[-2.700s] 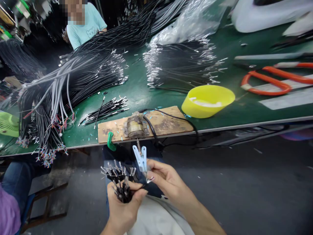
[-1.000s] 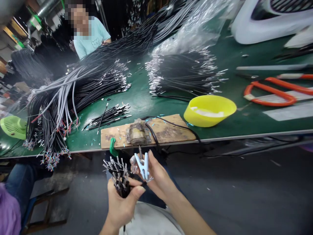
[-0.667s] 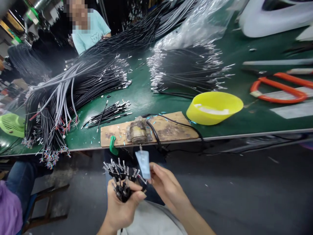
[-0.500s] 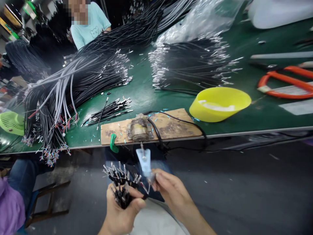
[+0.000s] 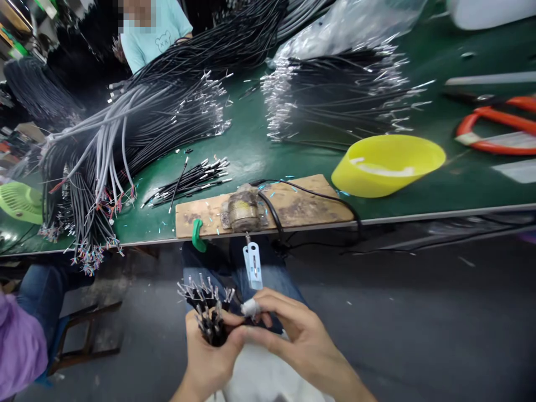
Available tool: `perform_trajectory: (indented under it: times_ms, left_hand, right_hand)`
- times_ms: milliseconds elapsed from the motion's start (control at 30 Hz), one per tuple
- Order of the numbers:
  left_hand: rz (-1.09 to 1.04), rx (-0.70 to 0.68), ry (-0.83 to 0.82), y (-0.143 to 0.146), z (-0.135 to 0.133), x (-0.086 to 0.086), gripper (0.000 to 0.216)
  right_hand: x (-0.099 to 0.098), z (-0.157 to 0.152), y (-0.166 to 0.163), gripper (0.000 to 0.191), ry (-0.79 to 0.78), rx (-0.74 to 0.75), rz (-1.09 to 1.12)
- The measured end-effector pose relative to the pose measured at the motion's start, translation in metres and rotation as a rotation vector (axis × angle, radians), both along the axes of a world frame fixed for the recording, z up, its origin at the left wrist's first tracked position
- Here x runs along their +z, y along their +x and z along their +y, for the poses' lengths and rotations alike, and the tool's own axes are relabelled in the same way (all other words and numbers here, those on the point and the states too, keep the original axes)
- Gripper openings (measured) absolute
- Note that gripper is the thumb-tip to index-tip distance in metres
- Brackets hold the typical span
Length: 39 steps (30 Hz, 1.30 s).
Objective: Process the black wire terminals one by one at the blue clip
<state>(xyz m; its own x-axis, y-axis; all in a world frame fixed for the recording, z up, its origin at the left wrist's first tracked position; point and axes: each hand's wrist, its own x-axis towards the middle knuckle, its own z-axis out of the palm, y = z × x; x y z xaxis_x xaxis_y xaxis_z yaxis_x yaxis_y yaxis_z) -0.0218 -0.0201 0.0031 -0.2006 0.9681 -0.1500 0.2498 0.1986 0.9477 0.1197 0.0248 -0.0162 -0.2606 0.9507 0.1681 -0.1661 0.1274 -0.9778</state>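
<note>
My left hand [image 5: 213, 354] is closed around a bundle of black cables [image 5: 213, 329], their stripped silvery wire ends pointing up. Close against it, my right hand [image 5: 288, 329] has its fingers bent together by the left thumb; what they pinch is hidden. A white wrap [image 5: 250, 308] covers one right fingertip. Just beyond the hands, a light blue clothespin [image 5: 253, 265] hangs from the shaft of a small motor [image 5: 243, 209]. That motor is fixed on a wooden board [image 5: 301, 204] at the table edge.
A green clamp [image 5: 197, 235] grips the board's left end. Short black cables [image 5: 188, 181] lie behind it. Cable piles [image 5: 335, 100] fill the table's back. Right of the board are a yellow container [image 5: 387, 167] and orange-handled scissors [image 5: 469, 125]. A person [image 5: 157, 36] is across the table.
My right hand has drawn back from the clothespin to the left thumb. The clothespin, blurred before, now shows sharply. My view has shifted slightly.
</note>
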Motion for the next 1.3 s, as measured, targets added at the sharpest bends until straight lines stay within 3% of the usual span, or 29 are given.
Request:
perform_trajectory:
  times_ms: [233, 333, 467, 567, 667, 800, 900, 1133, 1300]
  left_hand:
    - [-0.027, 0.044, -0.01, 0.005, -0.004, -0.003, 0.015]
    - [-0.087, 0.078, -0.073, 0.011, -0.005, -0.009, 0.02]
    - [-0.225, 0.134, -0.195, 0.018, -0.003, -0.019, 0.038]
    - [-0.386, 0.217, -0.253, 0.019, 0.0, -0.024, 0.039]
    - [-0.34, 0.264, -0.272, 0.018, -0.001, -0.027, 0.026]
    - [-0.124, 0.288, -0.231, 0.02, -0.005, -0.025, 0.013]
    - [-0.095, 0.249, -0.203, 0.02, -0.008, -0.023, 0.015]
    - [-0.196, 0.307, -0.118, 0.015, -0.008, -0.012, 0.032]
    - [-0.287, 0.346, -0.139, 0.021, -0.006, -0.013, 0.043]
  right_hand:
    - [-0.003, -0.004, -0.002, 0.016, 0.039, -0.049, -0.052]
    - [-0.004, -0.001, -0.004, 0.024, 0.053, -0.067, -0.062]
    - [-0.015, 0.003, -0.005, 0.02, -0.013, -0.111, -0.132]
    - [-0.021, 0.003, -0.005, 0.013, -0.042, -0.229, -0.188]
    - [-0.018, 0.002, -0.006, 0.006, 0.073, -0.367, -0.27]
    - [-0.006, 0.0, -0.009, 0.005, 0.253, -0.18, -0.295]
    - [0.001, 0.002, -0.009, 0.012, 0.211, -0.062, -0.223]
    - [-0.002, 0.002, -0.006, 0.025, 0.118, -0.129, -0.095]
    - [0.002, 0.001, -0.012, 0.025, 0.199, -0.155, -0.088]
